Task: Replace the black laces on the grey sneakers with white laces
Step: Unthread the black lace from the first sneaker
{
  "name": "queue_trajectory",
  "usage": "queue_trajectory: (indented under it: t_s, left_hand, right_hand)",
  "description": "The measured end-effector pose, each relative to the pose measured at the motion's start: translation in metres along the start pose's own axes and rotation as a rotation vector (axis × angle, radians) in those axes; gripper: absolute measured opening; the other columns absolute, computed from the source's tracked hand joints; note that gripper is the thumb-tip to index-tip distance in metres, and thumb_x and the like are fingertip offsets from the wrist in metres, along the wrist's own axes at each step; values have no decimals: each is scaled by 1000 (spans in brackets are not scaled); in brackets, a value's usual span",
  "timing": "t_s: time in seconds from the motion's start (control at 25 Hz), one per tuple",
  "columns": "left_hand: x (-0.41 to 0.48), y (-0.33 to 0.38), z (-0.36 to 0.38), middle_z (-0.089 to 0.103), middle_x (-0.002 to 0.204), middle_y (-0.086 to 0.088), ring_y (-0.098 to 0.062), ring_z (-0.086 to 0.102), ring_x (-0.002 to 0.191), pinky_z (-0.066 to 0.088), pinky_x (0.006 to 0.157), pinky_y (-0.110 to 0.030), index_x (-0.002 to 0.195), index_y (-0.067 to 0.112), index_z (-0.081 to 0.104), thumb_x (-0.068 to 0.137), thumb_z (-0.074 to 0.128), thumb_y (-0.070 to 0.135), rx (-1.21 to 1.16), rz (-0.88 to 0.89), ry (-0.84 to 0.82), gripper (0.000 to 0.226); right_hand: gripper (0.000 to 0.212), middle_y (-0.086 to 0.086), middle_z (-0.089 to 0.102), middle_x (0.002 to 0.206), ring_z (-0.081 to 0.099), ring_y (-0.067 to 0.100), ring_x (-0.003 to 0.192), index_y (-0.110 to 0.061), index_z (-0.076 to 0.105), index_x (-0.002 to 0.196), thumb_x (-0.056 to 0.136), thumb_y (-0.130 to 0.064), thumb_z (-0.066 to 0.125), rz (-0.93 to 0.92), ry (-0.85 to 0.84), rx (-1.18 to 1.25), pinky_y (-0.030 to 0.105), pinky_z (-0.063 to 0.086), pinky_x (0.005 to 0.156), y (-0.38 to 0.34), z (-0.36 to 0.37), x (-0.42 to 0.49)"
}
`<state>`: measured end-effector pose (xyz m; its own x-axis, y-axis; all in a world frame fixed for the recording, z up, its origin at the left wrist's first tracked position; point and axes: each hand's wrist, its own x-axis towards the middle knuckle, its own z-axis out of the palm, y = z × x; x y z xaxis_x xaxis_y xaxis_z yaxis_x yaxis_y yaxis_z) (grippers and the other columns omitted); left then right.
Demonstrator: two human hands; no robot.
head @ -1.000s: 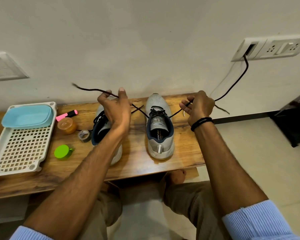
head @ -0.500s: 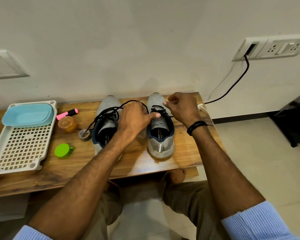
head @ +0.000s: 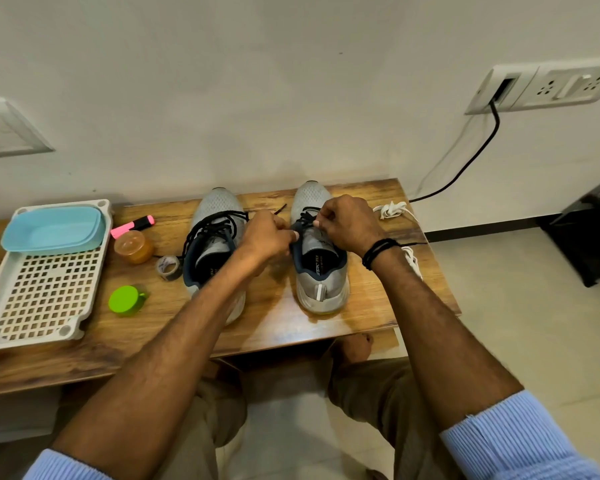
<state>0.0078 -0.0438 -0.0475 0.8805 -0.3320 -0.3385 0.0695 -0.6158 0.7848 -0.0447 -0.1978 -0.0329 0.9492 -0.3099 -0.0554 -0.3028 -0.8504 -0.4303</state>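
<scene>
1. Our worktop [head: 284, 323] carries the right sneaker [head: 321, 271], with the left sneaker [head: 215, 209] at its 9 o'clock.
2. Our left hand [head: 264, 235] grips the right sneaker's edge.
3. Our right hand [head: 349, 221] pinches its black lace [head: 307, 216].
4. We see white laces [head: 392, 209] at its 2 o'clock.

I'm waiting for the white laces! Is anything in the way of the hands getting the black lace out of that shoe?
Nothing visible is in the way. The left hand and right hand are right at the black lace on the right grey mesh sneaker.
</scene>
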Motion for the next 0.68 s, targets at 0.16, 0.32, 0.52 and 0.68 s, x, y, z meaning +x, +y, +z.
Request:
queue_trajectory:
  t_s: [0.16, 0.32, 0.52, 0.68]
  left_hand:
    - [1, 6, -1, 68, 78, -11, -15, 56, 56, 53, 58, -27, 103, 0, 67, 95, 65, 6, -337, -264, -24, 10]
    - [0, 8, -1, 66, 74, -9, -15, 59, 57, 51, 47, -20, 94, 4, 65, 97, 61, 3, -386, -300, -36, 5]
    - [4, -1, 4, 69, 78, -12, -14, 59, 57, 54, 54, -27, 87, 7, 72, 92, 68, 7, -178, -119, -26, 7]
    - [7, -10, 7, 75, 78, -9, -20, 67, 71, 61, 76, -46, 83, 16, 77, 84, 76, 15, -34, 51, 29, 3]
  right_hand:
    - [17, 4, 73, 99, 64, 20, 94, -16, 75, 96, 88, -31, 72, 26, -23, 38, 24, 41, 72, 1, 1, 1]
    - [17, 3, 73, 102, 63, 20, 97, -17, 75, 100, 89, -29, 70, -4, -56, 31, 28, 48, 79, 4, 1, 2]
    - [12, 3, 67, 106, 60, 15, 98, -19, 74, 100, 89, -20, 68, -77, 48, 148, 29, 49, 86, 1, -3, 2]
    - [14, 9, 60, 110, 51, 25, 108, -27, 77, 97, 83, -27, 75, -164, -8, -56, 29, 42, 82, -4, 7, 1]
